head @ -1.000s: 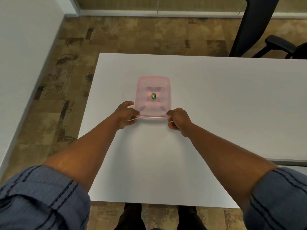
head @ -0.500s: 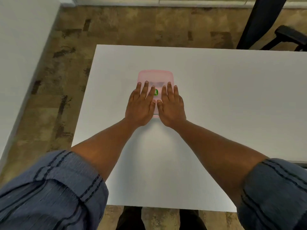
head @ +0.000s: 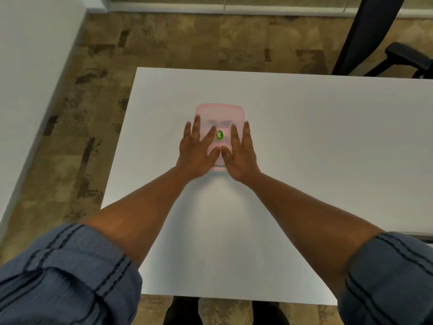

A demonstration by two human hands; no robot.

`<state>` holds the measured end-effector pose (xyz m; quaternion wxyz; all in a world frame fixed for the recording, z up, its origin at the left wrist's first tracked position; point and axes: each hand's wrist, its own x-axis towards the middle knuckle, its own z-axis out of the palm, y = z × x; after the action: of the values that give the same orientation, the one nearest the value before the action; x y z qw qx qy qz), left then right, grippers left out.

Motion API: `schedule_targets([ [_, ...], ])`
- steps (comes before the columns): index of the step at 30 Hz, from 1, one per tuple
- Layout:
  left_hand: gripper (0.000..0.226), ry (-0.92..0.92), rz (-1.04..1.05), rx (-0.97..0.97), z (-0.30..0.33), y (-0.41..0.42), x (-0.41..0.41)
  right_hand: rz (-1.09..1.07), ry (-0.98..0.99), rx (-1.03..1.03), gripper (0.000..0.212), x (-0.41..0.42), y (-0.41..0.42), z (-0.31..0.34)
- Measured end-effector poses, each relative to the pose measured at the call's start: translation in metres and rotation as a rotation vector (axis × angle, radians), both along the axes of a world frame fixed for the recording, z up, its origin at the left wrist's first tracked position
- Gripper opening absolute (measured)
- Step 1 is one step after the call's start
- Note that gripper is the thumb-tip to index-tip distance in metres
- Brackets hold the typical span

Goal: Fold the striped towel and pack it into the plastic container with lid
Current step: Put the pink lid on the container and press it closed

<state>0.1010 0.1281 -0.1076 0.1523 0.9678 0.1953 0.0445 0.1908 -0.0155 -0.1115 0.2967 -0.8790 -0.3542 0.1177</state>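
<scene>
A pink translucent plastic container (head: 220, 112) with its lid on stands on the white table (head: 304, 141), a green oval sticker (head: 219, 135) at the lid's middle. My left hand (head: 198, 150) lies flat on the lid's left half, fingers spread. Flat on the right half rests my right hand (head: 239, 152), and the two thumbs almost meet near the lid's front edge. Dark blurred shapes show through the lid; the striped towel itself cannot be made out.
The table's left edge (head: 121, 146) drops to a brown patterned carpet. A black office chair (head: 375, 34) stands beyond the far right corner. A white wall runs along the left. My shoes show under the near table edge.
A second ago both hands gripped the lid's near corners with curled fingers. They then moved onto the lid and flattened; since half a second ago they have spread slightly apart, uncovering the sticker.
</scene>
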Motion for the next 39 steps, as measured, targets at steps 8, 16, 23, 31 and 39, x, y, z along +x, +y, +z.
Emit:
schedule_targets([
  [8,0.054,-0.252,0.767,-1.230,0.034,-0.007,-0.003,-0.570,0.844,0.326,0.028,0.000,-0.010,0.023],
  [16,0.025,-0.270,0.689,-1.339,0.016,-0.004,-0.009,-0.550,0.853,0.439,0.022,-0.007,-0.013,0.015],
  [23,0.025,-0.325,0.710,-1.335,0.033,0.024,-0.031,-0.493,0.871,0.482,0.023,-0.024,0.015,0.032],
  [31,0.032,-0.400,0.836,-1.232,0.042,0.103,-0.085,-0.390,0.942,0.468,0.028,-0.079,0.087,0.044],
  [39,0.029,-0.376,0.883,-1.224,0.026,0.151,-0.125,-0.400,0.960,0.404,0.035,-0.117,0.137,0.032],
])
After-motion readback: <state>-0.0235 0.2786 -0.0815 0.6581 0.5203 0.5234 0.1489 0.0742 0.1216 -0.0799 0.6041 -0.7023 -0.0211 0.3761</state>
